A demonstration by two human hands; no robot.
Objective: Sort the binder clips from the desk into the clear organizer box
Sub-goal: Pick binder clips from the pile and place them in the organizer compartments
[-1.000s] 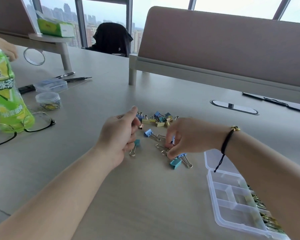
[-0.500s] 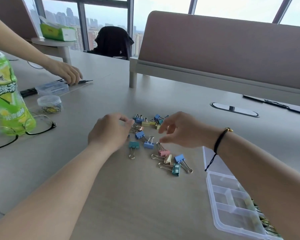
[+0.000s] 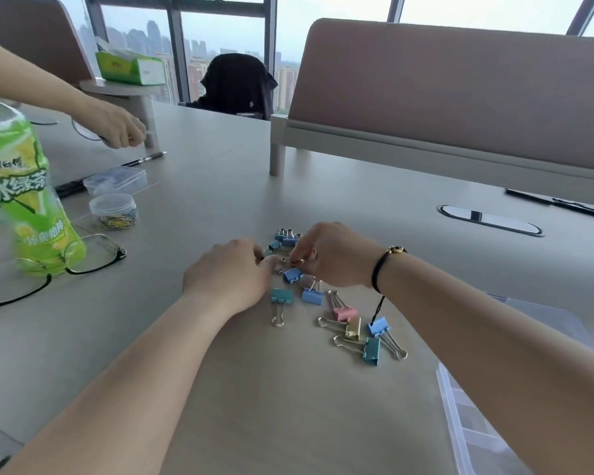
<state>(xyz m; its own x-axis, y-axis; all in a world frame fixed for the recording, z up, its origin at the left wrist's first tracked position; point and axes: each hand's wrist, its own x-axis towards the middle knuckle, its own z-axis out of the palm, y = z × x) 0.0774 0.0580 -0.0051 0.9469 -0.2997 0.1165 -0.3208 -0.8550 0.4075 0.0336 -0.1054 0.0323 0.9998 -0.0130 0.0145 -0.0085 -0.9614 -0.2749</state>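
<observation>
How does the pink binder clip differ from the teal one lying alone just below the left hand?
The pink binder clip is pink with its wire handles pointing away from the camera, toward the right hand; the teal binder clip is teal with handles pointing toward the camera. The pink one touches a yellow clip; the teal one lies apart. Both look similar in size, have silver handles and rest on the desk.

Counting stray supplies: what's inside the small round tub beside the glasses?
The round tub holds a tangle of coloured paper clips on its floor, yellow most visible. Its upper part looks empty; a count isn't possible.
</observation>
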